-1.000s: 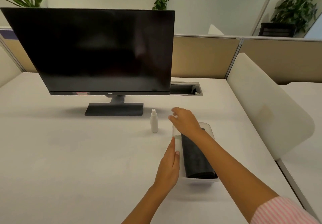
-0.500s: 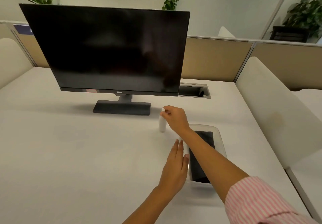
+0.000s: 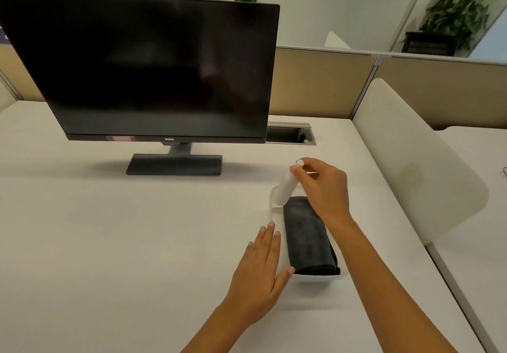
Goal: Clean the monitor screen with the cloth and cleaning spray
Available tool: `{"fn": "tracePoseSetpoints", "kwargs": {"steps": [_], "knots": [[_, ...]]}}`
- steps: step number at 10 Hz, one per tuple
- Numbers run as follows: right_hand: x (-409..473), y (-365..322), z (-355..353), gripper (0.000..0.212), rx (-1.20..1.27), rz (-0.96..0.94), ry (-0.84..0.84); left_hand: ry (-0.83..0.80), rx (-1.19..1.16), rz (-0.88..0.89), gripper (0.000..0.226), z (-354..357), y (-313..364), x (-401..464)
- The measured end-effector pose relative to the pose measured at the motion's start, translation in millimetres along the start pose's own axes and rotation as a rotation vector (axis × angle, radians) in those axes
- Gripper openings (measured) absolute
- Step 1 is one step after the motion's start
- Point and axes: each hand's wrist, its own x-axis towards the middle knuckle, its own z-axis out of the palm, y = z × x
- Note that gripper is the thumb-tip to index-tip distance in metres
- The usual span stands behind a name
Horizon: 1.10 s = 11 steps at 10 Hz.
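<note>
Two hands of mine work over the white desk point(image 3: 82, 243), with the black flat-screen monitor point(image 3: 142, 64) standing at far left. My left hand point(image 3: 260, 275) lies flat, fingers straight, against the clear plastic tray point(image 3: 275, 215) holding the rolled dark grey cloth point(image 3: 307, 240). My right hand point(image 3: 323, 188) grips the small white spray bottle point(image 3: 286, 188), tilted above the tray's far end.

Legible text: one item. The monitor point(image 3: 142, 67) carries the brand mark "BenQ" in small light letters at the centre of its lower bezel, above the stand neck. A pinkish sticker point(image 3: 120, 138) sits on the same bezel to the left; its print is too small to read.
</note>
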Motion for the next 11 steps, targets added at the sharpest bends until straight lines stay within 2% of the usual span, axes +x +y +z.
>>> {"fn": "tracePoseSetpoints", "kwargs": {"steps": [3, 5, 9, 10, 11], "knots": [[-23.7, 33.4, 30.9, 0.034, -0.094, 0.067, -0.155, 0.078, 0.124, 0.017, 0.069, 5.1, -1.4, 1.5], [-27.2, 42.7, 42.4, 0.036, -0.12, 0.048, -0.152, 0.121, 0.245, 0.058, 0.064, -0.5, 2.2, -1.1], [-34.4, 38.7, 43.5, 0.044, -0.123, 0.114, -0.237, 0.044, 0.143, 0.03, 0.067, -1.2, -1.3, -1.0], [-36.9, 31.0, 40.4, 0.05, -0.114, 0.123, -0.22, 0.03, 0.12, 0.04, 0.065, -3.3, -4.5, -0.8], [-54.1, 21.5, 37.5, 0.047, -0.099, 0.058, -0.08, 0.016, 0.092, 0.04, 0.062, -6.9, -21.0, -7.8]]}}
